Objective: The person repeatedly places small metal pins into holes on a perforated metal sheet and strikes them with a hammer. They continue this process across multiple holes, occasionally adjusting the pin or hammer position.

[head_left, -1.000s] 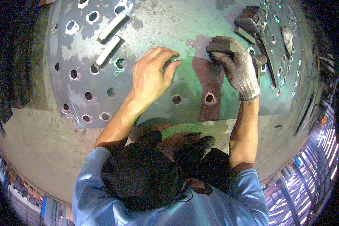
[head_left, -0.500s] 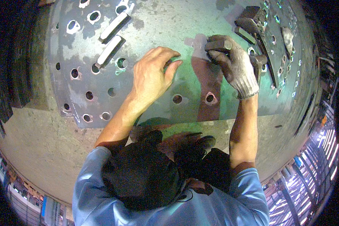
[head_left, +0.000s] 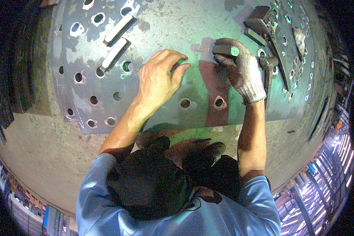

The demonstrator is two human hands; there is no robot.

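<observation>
My bare left hand [head_left: 160, 76] is over the large steel plate [head_left: 165, 35], its fingers curved and its thumb apart, with nothing between them. To the right, my right hand [head_left: 242, 72] wears a whitish knit glove with darkened fingers. Its fingers are closed round a short dark metal bar [head_left: 223, 50], whose right end catches a bright green light. Just right of that glove lies a hammer [head_left: 268, 63], its handle running toward me. Two pale flat metal bars [head_left: 114, 54] lie aslant on the plate, up and left of my left hand.
Many round holes with light rims pierce the plate, such as one hole [head_left: 185, 103] near its front edge. At the far right are a dark metal block [head_left: 259, 19], a small bar [head_left: 255, 36], a long thin dark strip [head_left: 279, 65] and a crumpled glove-like cloth [head_left: 299, 41].
My right hand has shifted slightly left and turned, so the bar's lit end now faces up into view. More of the hammer shows beside it. My left hand stays in place.
</observation>
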